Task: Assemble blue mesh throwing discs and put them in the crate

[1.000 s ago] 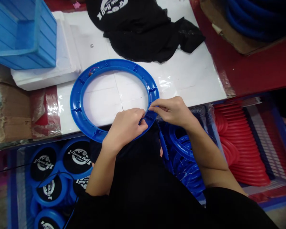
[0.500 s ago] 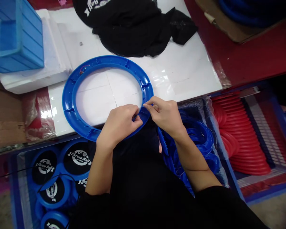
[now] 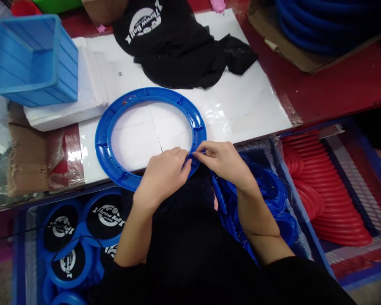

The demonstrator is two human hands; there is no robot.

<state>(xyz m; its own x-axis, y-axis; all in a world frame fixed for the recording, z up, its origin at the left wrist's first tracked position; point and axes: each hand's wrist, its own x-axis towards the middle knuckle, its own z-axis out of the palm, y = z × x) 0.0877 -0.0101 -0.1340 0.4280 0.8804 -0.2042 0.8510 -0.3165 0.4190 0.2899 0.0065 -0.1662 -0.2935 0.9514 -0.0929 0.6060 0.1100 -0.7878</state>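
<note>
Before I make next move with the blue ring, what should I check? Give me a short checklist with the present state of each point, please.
1. Ribbed inner side of the blue ring faces up: ok.
2. Whole ring supported by the white work surface: not ok, its near side reaches past the edge.
3. Left hand and right hand both at the ring's near right part: ok.
4. Something small held in the right fingertips: cannot tell, too small to see.
5. Wires in the ring's far left part firmly fixed: cannot tell.
6. Black fabric apart from the ring: ok.
</note>
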